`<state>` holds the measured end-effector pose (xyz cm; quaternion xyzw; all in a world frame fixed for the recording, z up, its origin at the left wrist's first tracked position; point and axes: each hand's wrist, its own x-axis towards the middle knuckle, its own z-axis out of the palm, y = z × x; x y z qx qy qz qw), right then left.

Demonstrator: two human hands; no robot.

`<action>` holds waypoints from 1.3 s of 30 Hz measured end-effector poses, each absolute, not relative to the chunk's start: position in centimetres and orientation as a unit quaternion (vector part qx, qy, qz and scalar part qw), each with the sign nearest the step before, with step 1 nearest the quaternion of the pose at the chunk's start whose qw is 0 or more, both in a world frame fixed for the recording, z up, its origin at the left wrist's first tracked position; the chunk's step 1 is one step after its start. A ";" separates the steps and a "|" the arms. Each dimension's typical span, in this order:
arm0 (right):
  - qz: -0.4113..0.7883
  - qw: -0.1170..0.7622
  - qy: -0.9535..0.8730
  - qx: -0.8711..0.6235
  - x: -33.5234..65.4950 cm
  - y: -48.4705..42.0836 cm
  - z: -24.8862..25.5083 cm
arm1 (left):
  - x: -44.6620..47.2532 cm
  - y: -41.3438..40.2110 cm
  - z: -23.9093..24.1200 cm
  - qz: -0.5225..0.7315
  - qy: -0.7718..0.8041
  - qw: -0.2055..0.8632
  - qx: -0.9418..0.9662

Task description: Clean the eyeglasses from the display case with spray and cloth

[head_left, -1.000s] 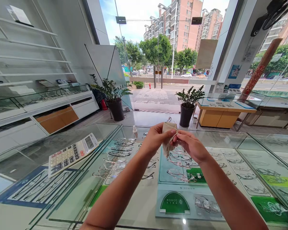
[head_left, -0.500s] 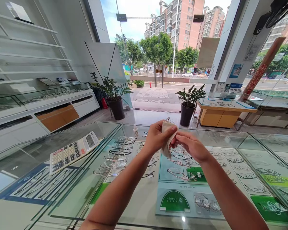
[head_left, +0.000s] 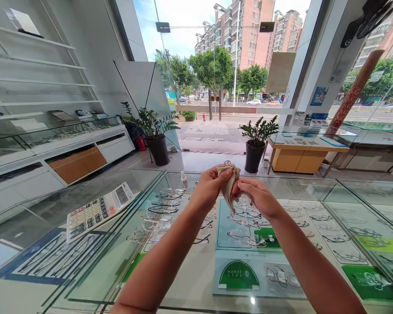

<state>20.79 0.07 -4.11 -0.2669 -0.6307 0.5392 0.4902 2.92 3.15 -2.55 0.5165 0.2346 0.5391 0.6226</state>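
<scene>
My left hand point(head_left: 207, 188) pinches a beige cleaning cloth point(head_left: 228, 191), thumb on top, folded over a pair of eyeglasses. A bit of the eyeglasses point(head_left: 228, 162) pokes out above the cloth; most of the frame is hidden by cloth and fingers. At the cloth's right edge, my right hand point(head_left: 260, 198) is closed with its fingertips on the eyeglasses, though its exact hold is partly covered. Both hands are above a glass display counter point(head_left: 183, 272), where rows of spectacle frames point(head_left: 245, 237) lie under the glass.
A calculator point(head_left: 100, 211) rests on the counter at left. Beyond my left hand stands a small white bottle point(head_left: 184, 179). Past the counter are two potted plants point(head_left: 158, 150) point(head_left: 255, 155), a wooden display table point(head_left: 303, 157) and glass doors.
The cloth has been bunched and turned between my fingers, its serrated edge now more toward me. Both hands have shifted slightly left in view.
</scene>
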 end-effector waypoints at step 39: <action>0.577 0.532 -0.566 -0.254 20.2 0.1 -4.9 | 3.9 1.0 -1.8 0.549 0.258 0.572 0.553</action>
